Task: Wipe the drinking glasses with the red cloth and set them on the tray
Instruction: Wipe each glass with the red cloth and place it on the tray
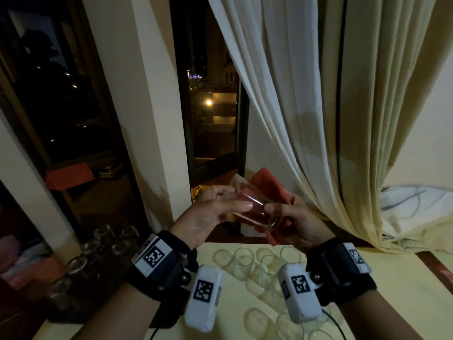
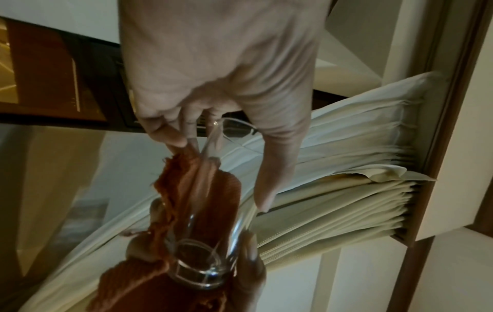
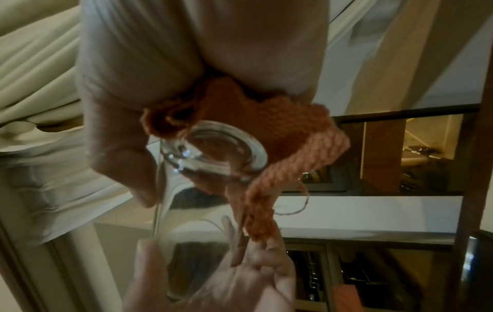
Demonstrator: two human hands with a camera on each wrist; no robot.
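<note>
I hold a clear drinking glass tilted in the air between both hands, above the far table edge. My left hand grips its rim end, thumb laid along the wall and fingers curled behind. My right hand holds the red cloth bunched against the thick base, thumb pressed on the glass. In the left wrist view the cloth runs along the glass up to my left fingertips. In the right wrist view the base sits against the cloth. I cannot make out a tray.
Several clear glasses lie and stand on the pale yellow table top under my wrists. More glasses stand in the dark at lower left. Cream curtains hang close behind my right hand, beside a dark window.
</note>
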